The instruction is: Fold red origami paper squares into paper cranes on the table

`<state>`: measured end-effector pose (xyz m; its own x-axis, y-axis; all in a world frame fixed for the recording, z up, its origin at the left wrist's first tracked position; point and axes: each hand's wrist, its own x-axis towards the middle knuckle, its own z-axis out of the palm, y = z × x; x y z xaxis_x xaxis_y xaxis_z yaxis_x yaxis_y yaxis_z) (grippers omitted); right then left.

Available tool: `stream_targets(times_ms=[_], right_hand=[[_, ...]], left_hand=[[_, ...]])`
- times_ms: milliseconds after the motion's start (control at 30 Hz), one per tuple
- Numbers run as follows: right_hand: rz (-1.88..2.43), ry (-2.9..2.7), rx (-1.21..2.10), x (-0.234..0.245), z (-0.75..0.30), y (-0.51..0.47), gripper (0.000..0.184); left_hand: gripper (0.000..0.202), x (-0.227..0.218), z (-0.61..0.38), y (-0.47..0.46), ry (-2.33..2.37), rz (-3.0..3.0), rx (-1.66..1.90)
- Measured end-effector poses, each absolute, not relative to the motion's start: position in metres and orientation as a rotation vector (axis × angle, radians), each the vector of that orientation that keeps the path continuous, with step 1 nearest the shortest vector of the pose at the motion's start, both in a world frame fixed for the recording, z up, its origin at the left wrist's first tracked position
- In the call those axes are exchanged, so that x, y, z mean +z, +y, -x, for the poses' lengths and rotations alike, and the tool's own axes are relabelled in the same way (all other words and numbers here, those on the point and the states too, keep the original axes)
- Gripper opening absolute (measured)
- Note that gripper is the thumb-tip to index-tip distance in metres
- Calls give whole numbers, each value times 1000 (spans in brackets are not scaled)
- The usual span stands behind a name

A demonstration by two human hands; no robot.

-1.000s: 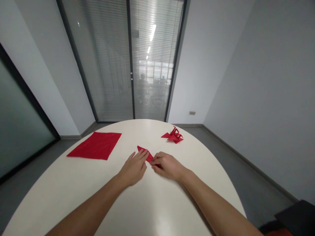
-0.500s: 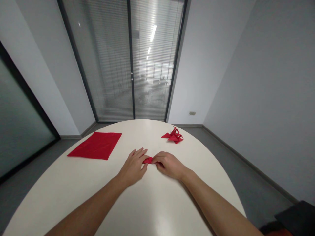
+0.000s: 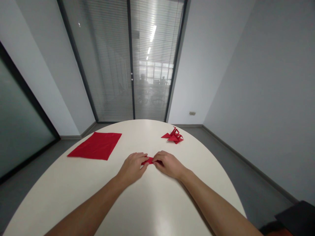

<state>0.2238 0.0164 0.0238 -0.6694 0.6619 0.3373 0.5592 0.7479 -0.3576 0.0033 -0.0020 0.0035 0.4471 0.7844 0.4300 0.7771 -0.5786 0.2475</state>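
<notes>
A small folded piece of red paper (image 3: 149,160) lies on the white round table (image 3: 147,203) between my two hands, mostly hidden by them. My left hand (image 3: 133,167) rests with its fingers curled onto the paper's left end. The thumb and fingers of my right hand (image 3: 168,164) pinch the right end. Both hands press the paper against the tabletop.
A flat red paper square (image 3: 95,145) lies at the table's left. A finished red folded paper figure (image 3: 173,135) sits at the far right of the table. Glass doors with blinds stand behind. A dark object (image 3: 296,216) shows at the lower right corner.
The paper's long tip that pointed up-left has been folded down; only a short strip shows now. My left fingers have curled in from flat, and both hands have closed together.
</notes>
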Motion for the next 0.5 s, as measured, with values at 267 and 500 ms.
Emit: stream_targets(times_ms=[267, 500], right_hand=[[875, -2463, 347, 22, -222, 19, 19], [885, -2441, 380, 21, -223, 18, 20]], left_hand=[[25, 7, -5, -3, 1448, -2683, 826], [22, 10, -6, -4, 1473, -2670, 841]])
